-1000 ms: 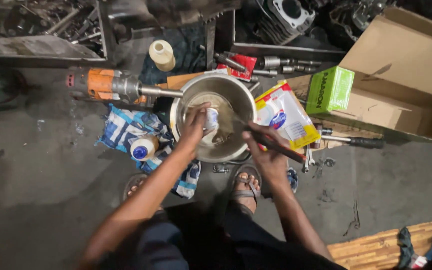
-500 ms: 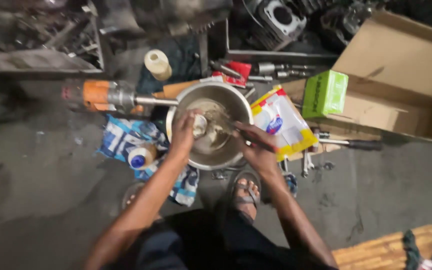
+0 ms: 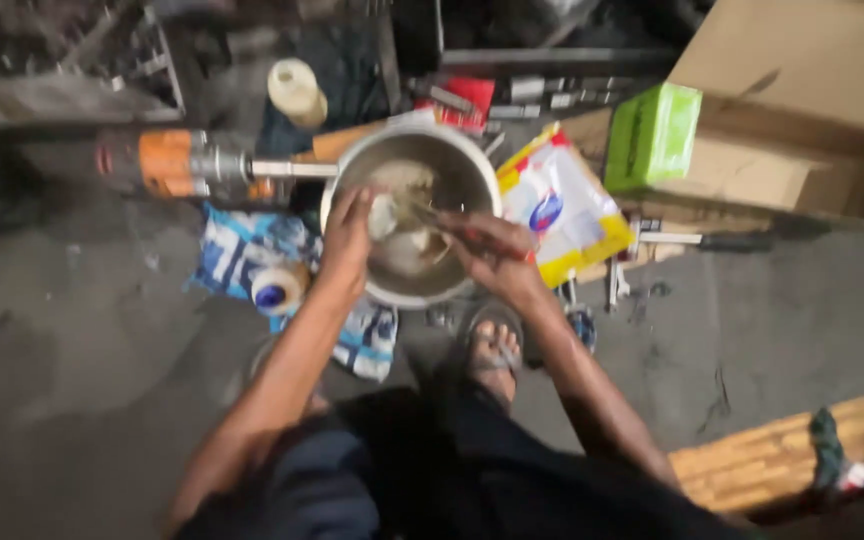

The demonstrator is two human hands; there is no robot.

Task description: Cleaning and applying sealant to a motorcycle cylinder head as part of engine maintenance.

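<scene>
In the head view, a round steel bowl (image 3: 457,170) stood on the grey floor just beyond a sandalled foot (image 3: 495,345), holding a pale, murky wash whose nature was too blurred to tell. The left hand (image 3: 350,232) had its fingers closed around a small pale rounded part (image 3: 383,214) inside the bowl. The right hand (image 3: 492,258) pinched a thin dark tool (image 3: 430,215) whose tip reached that part, while a white, yellow-edged plastic pouch (image 3: 564,205) lay just beside the rim.

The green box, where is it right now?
In the head view the green box sits at upper right, against the open cardboard box, just right of the white and yellow packet beside the metal bowl.
</scene>
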